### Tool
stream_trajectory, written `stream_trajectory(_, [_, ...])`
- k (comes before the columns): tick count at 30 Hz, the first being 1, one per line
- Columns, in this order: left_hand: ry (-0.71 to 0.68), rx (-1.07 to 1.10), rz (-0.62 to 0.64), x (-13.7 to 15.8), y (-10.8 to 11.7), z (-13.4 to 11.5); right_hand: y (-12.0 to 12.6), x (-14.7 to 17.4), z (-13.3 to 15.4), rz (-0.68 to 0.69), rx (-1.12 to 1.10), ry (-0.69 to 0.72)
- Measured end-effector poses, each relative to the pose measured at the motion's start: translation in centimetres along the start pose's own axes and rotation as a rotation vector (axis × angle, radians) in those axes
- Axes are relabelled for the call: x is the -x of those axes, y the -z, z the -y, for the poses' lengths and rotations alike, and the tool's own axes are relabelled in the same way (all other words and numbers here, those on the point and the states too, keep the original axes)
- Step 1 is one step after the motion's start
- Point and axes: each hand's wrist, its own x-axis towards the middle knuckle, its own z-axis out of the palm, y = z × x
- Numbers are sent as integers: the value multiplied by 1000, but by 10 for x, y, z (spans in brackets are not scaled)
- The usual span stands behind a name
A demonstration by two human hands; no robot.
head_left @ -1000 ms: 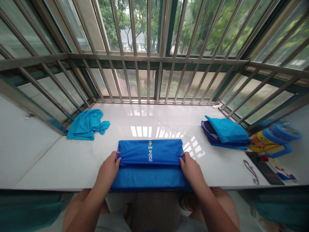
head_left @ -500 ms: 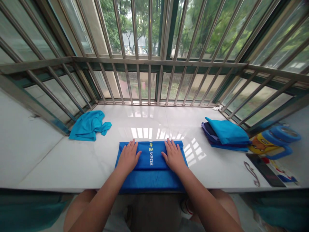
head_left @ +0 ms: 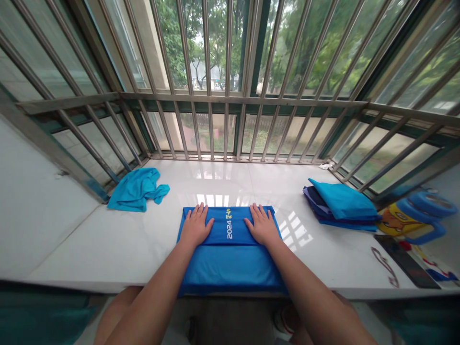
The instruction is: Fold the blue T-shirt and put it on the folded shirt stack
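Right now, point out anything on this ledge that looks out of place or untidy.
The light blue cloth lies crumpled by the left bars, unlike the folded stack on the right.

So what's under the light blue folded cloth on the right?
Under the light blue folded cloth lie darker folded cloths, stacked on the white ledge. Only their edges show; how many is hidden.

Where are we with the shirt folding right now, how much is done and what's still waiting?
Done: a stack of folded garments sits at the right of the white sill. In hand: the blue 2024 shirt is part-folded, with the left hand and right hand pressed flat on its upper fold. Left: the crumpled teal shirt at the left lies unfolded.
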Motion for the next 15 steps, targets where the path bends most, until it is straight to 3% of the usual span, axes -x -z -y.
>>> stream_trajectory(15, [1,-12,2,-4,2,-1,-2,-4,-1,12,4,4])
